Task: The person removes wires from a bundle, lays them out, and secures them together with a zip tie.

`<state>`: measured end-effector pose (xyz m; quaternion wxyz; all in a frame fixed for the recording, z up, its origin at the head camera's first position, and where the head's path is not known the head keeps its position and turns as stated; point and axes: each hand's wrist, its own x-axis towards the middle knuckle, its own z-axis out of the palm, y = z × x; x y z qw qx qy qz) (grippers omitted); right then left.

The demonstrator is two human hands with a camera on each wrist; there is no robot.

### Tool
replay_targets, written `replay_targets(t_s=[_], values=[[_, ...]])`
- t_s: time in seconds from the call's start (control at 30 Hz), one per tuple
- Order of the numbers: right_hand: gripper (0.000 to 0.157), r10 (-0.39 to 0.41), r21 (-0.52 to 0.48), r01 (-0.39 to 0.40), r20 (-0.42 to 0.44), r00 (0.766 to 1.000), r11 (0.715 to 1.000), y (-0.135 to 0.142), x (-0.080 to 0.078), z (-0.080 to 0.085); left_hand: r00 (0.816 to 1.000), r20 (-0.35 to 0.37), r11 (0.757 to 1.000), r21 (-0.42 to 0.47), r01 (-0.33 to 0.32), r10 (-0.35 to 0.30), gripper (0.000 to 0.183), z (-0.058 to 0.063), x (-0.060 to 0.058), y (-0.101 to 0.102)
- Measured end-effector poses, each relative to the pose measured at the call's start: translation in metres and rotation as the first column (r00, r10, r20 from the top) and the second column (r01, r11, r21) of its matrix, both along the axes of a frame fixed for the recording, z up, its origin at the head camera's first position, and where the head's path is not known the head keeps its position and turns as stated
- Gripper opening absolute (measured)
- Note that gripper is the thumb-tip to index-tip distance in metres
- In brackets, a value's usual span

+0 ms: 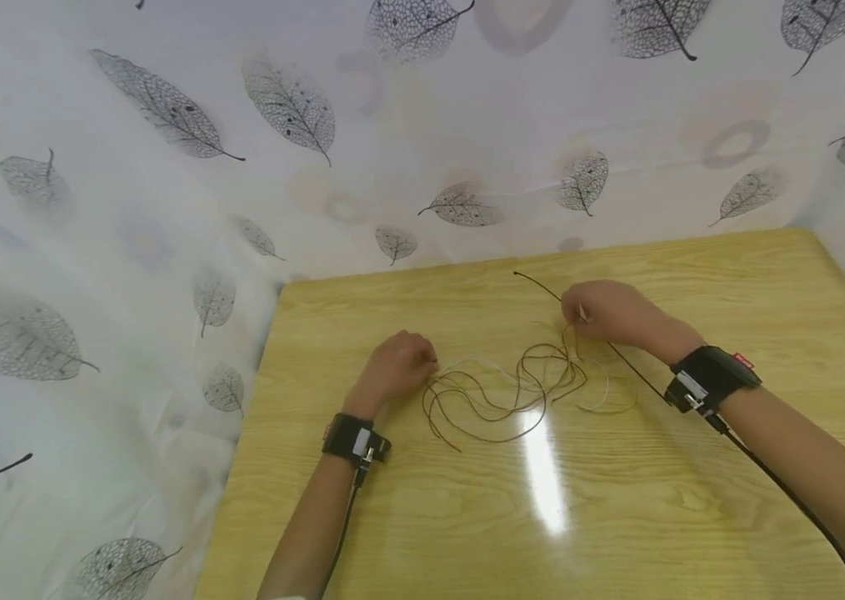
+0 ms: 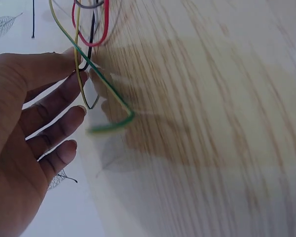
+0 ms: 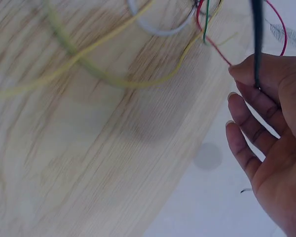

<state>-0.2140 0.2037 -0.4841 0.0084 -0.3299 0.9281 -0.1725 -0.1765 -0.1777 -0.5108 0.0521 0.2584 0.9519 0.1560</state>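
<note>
A loose tangle of thin coloured wires [image 1: 501, 412] lies on the wooden table between the two hands. My left hand [image 1: 398, 364] is at its left end. Thumb and index finger pinch a black wire [image 2: 92, 34] there, while a green-and-yellow wire [image 2: 108, 85] hangs in front of the fingertips. At the right end, my right hand [image 1: 612, 312] pinches a red wire [image 3: 218, 49] between thumb and forefinger. A long black wire [image 1: 538, 285] runs through the same hand, sticking out beyond it and back toward the wrist. Its other fingers [image 3: 242, 111] are loosely bent.
The wood-grain table [image 1: 467, 533] meets a white sheet with a leaf print [image 1: 460, 204] at its back and left edges. Each wrist wears a black band [image 1: 711, 379] with a cable. Pale and yellow wires [image 1: 606, 408] curl below the right hand.
</note>
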Motion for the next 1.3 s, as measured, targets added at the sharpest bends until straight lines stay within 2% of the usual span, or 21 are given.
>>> replay_targets(t_s=[0.23,0.47,0.7,0.97,1.3], values=[[0.014,0.073,0.058,-0.072,-0.031,0.997,0.996,0.028,0.010,0.007,0.999,-0.015,0.999,-0.017,-0.030,0.029,0.011,-0.001,0.000,-0.008],[0.015,0.095,0.106,-0.097,0.024,0.995,0.990,0.038,0.020,0.008,0.999,-0.015,0.999,-0.006,-0.037,0.037,0.011,-0.001,0.001,-0.012],[0.013,0.056,0.110,-0.061,0.047,0.997,0.992,0.044,0.021,0.002,0.996,-0.008,0.996,-0.012,-0.089,0.089,0.009,-0.002,0.000,-0.016],[0.015,-0.016,0.114,0.004,0.108,0.994,0.993,0.047,0.022,-0.002,0.993,-0.020,0.993,-0.019,-0.120,0.119,0.012,-0.003,-0.003,-0.022],[0.013,-0.044,0.033,0.041,0.073,0.996,0.999,0.059,0.024,-0.007,0.977,-0.028,0.977,0.000,-0.211,0.211,0.009,-0.001,-0.005,-0.034]])
